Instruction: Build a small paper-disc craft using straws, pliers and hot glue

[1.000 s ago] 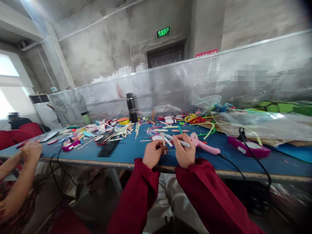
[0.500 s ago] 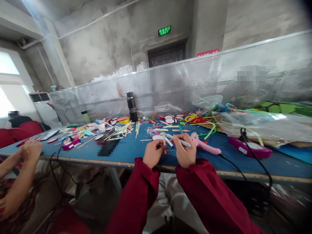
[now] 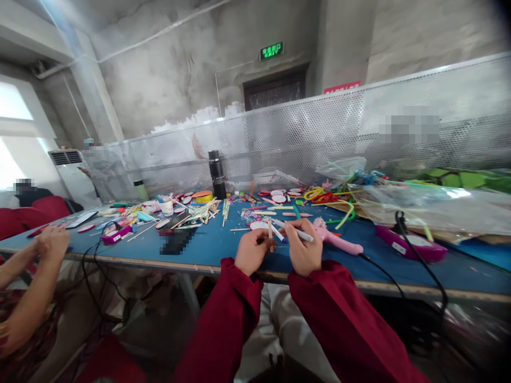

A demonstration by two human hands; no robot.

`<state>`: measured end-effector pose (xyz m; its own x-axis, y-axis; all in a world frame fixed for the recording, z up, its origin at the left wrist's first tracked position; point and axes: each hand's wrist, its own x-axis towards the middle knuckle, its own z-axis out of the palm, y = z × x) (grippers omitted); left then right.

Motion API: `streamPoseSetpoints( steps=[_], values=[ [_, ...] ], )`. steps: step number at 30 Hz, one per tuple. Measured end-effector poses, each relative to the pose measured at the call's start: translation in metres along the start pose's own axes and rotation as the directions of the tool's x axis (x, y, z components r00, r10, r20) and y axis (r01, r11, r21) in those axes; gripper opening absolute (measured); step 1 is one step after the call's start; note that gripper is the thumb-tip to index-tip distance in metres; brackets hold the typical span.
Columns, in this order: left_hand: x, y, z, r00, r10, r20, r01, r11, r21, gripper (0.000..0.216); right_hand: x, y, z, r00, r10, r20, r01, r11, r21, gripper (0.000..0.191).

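Observation:
My left hand (image 3: 250, 251) is closed on a thin wooden stick (image 3: 270, 234) that stands nearly upright above the near edge of the blue table (image 3: 215, 242). My right hand (image 3: 303, 249) is closed round a white marker pen (image 3: 293, 230), whose tip points left toward the stick. Both hands sit close together, almost touching. A pink glue gun (image 3: 337, 238) lies just right of my right hand, its black cable trailing off the table edge.
Sticks, round discs and coloured bits litter the table behind a black bottle (image 3: 216, 174). A purple device (image 3: 411, 243) and plastic bags (image 3: 431, 205) lie at the right. Another person's hands (image 3: 48, 243) work at the left end. A perforated metal screen (image 3: 319, 133) backs the table.
Almost nothing has moved. My hands keep the stick and the pen in the same place, and the view has drifted slightly to the right.

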<state>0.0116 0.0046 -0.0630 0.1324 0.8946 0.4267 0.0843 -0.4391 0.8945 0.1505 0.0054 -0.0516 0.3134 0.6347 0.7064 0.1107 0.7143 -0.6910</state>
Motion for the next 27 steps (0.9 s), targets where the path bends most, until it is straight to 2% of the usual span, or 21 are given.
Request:
streamPoseSetpoints(
  steps=[27],
  values=[
    [0.0005, -0.0023, 0.0004, 1.0, 0.028, 0.01, -0.028, 0.999, 0.023, 0.02, -0.001, 0.0015, 0.0, 0.999, 0.007, 0.036, -0.007, 1.0, 0.019, 0.017]
  ],
)
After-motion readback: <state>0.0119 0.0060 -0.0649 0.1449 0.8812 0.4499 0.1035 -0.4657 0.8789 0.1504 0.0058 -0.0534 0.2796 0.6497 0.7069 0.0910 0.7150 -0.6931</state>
